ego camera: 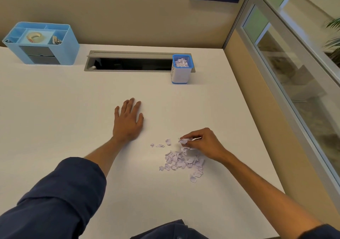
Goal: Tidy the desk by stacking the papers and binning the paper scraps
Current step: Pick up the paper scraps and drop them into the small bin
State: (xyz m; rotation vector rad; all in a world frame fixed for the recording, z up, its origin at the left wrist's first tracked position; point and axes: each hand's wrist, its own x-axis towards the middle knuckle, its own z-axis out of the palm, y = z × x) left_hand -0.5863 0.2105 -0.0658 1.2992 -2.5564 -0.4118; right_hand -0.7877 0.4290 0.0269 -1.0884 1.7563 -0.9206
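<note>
A pile of small white paper scraps [184,162] lies on the white desk [73,110] right of centre, with a few loose scraps [160,145] to its left. My right hand [206,144] hovers at the pile's upper edge and pinches some scraps [184,141] between thumb and fingers. My left hand [127,120] rests flat on the desk, fingers straight, to the left of the pile. A small white bin with a blue rim [181,69] stands at the back, holding several scraps. No stacked papers are in view.
A light blue desk organiser [42,44] with a tape roll stands at the back left. A long cable slot [128,63] is open along the back edge beside the bin. Beige partition walls close the back and right sides.
</note>
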